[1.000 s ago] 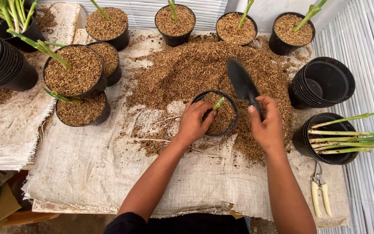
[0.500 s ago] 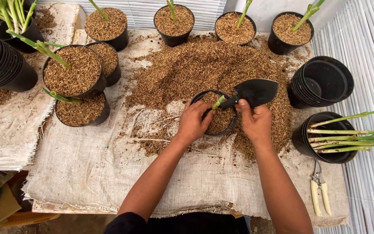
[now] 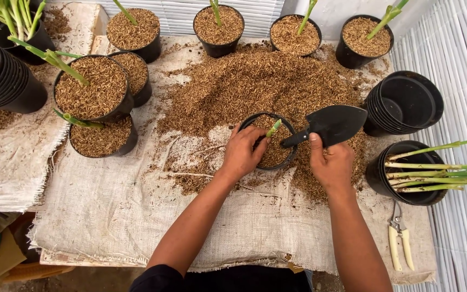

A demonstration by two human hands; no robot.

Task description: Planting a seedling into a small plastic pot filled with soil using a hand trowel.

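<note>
- The right hand grips the black trowel by its handle. A second ago the blade pointed up and away over the heap; now it lies turned sideways, its broad face showing, the blade out to the right of the small black pot and the handle end close to the pot's rim.
- Between half a second ago and now the trowel has slid a little to the right and lower, so the blade hangs over the loose brown husk pile rather than above the pot.
- The left hand has not shifted: its fingers are curled over the near-left rim of the pot, next to the green cutting that stands tilted in the husk; whether they pinch the stem I cannot tell.
- The pot sits at the middle of the burlap-covered counter, at the near edge of the pile, and looks only partly filled.
- The blade appears empty, so by my reading the swing brings the trowel into a scooping attitude beside the pile, while the cutting is kept steady.
- Around them: filled pots with shoots at left and along the back, stacked empty pots at right, a pot of spare cuttings, and pruning shears near the right edge.
</note>
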